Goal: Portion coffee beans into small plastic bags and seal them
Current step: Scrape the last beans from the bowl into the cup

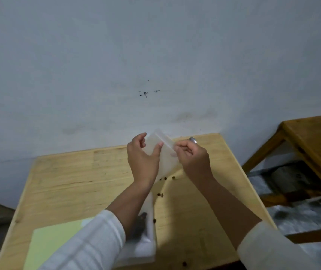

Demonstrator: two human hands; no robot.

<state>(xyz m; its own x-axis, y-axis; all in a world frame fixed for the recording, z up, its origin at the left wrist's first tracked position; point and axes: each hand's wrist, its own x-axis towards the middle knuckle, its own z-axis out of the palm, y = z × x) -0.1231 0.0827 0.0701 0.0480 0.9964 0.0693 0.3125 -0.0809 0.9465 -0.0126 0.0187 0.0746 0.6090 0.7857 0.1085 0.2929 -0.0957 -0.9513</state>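
Observation:
A small clear plastic bag (165, 152) is held up above the far part of the wooden table (73, 182). My left hand (143, 160) holds its left side, thumb pressed on the front. My right hand (192, 156) pinches the bag's top strip at the right edge. Several coffee beans (162, 195) lie loose on the table under the bag and nearer me. A white tray (146, 244) with dark beans in it sits below my left forearm, mostly hidden by it.
A pale green sheet (52, 244) lies at the table's near left. A grey wall rises right behind the table. A second wooden table (315, 137) stands to the right, with shelves and clutter beneath it.

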